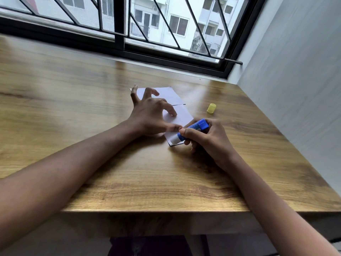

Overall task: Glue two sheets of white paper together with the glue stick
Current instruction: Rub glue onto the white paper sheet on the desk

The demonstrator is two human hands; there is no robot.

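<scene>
glue stick [191, 130] on paper [181, 115], yellow cap [211, 108] aside

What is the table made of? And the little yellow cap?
The table looks like wood, or a wood-look laminate: brown grain streaks run across it, and its smooth top reflects the window light. The yellow cap looks like plastic: one solid bright colour with a smooth, slightly shiny, moulded shape. It lies on the table, apart from the glue stick.
</scene>
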